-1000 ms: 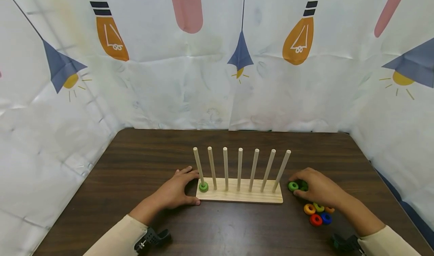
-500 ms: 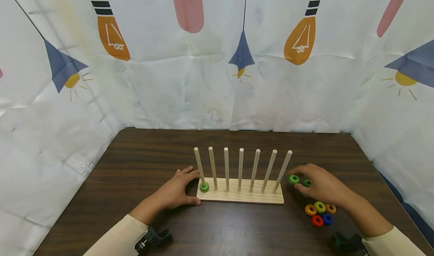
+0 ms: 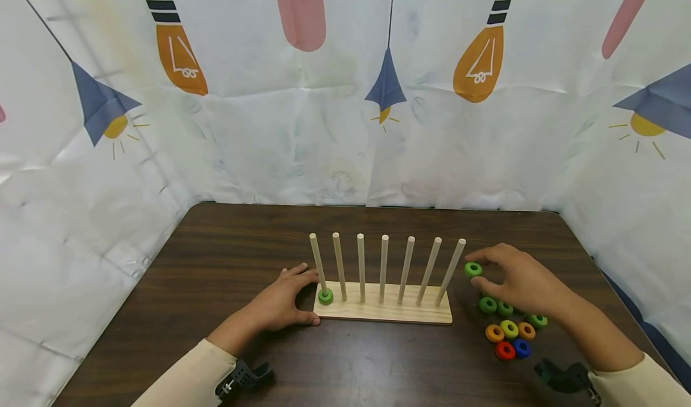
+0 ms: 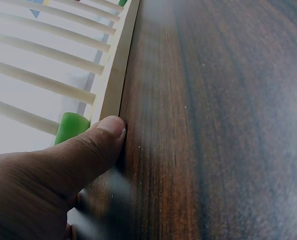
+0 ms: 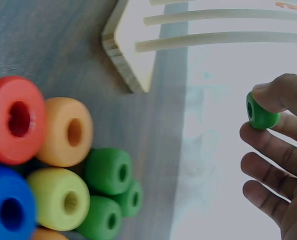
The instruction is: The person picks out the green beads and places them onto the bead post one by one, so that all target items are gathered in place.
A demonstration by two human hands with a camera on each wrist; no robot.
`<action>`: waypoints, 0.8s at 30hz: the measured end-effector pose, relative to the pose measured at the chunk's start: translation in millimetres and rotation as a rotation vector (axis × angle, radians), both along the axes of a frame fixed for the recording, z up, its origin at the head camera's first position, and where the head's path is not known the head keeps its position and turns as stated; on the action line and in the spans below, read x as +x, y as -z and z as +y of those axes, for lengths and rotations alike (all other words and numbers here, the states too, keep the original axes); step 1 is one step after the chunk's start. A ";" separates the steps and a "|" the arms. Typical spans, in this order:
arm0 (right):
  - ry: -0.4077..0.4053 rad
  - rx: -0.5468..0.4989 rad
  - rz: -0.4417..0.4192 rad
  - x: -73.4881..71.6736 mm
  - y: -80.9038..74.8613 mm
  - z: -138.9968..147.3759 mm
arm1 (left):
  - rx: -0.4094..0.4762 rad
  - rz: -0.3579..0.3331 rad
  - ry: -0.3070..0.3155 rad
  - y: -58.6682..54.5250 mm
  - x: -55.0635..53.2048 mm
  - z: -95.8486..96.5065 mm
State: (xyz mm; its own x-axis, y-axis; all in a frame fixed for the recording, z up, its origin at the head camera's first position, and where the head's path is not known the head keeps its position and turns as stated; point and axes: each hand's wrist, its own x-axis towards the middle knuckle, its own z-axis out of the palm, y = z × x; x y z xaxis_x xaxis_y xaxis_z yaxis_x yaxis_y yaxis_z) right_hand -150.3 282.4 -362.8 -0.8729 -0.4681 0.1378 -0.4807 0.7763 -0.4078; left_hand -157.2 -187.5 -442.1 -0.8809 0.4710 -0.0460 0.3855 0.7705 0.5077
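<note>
A patterned sheet [image 3: 270, 143] hangs beyond the peg board [image 3: 383, 312], and the dark table [image 3: 378, 365] spreads out beneath it. The board stands upright, its seven pegs pointing up. Of the person's two hands, the left hand [image 3: 278, 302] grips the board's left end, thumb on the near edge and fingers round towards the far one; I'd say that's to stop the base sliding. The right hand [image 3: 518, 278] is off the board's right end, pinching a green ring [image 5: 264, 117] between thumb and fingertips, lifted above the table. It is held by its sides, so the hole shows free and runs roughly in line with the pegs, probably so that it can slip over one. How near it is to the last peg, I can't judge.

Loose rings [image 3: 505, 357] lie right of the board, a mixed bunch likely kept within the right hand's reach; some greens are partly hidden under that hand. Another green ring [image 3: 326, 301] sits low on the board's leftmost peg.
</note>
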 end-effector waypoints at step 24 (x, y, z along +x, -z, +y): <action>-0.021 0.024 0.199 4.4 -42.2 -5.1 | 0.003 0.009 0.012 -1.9 1.7 -0.3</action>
State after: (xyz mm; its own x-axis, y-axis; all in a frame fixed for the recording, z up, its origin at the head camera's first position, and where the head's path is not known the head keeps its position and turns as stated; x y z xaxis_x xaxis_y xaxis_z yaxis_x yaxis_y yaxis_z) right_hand -146.0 277.3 -320.6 -0.8198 -0.4909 0.2950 -0.5658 0.7738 -0.2848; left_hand -155.5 -187.8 -440.2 -0.8754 0.4820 -0.0366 0.3997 0.7642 0.5062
